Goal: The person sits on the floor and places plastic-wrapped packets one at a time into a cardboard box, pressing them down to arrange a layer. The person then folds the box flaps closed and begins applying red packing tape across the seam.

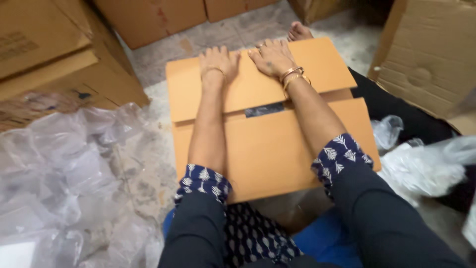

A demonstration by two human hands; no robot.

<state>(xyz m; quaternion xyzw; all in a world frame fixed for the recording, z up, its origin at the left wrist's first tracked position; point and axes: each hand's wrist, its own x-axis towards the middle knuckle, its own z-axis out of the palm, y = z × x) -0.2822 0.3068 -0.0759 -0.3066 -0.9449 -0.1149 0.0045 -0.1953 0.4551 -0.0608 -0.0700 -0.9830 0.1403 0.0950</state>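
Cardboard box (270,144) lies on the stone floor (144,173) directly before the seated person, its two top flaps folded shut. Clear plastic bags (54,168) are heaped beside it. On the far flap, left hand (218,60) and right hand (271,57) rest side by side, palms flat, fingers spread, pinching nothing. Larger cartons (54,54) stand beyond.

This looks like a packing or storage room. Stacked cardboard cartons (59,54) crowd the bare concrete floor (148,164) from nine to two o'clock, and loose clear plastic bags (54,168) heap up at eight o'clock.
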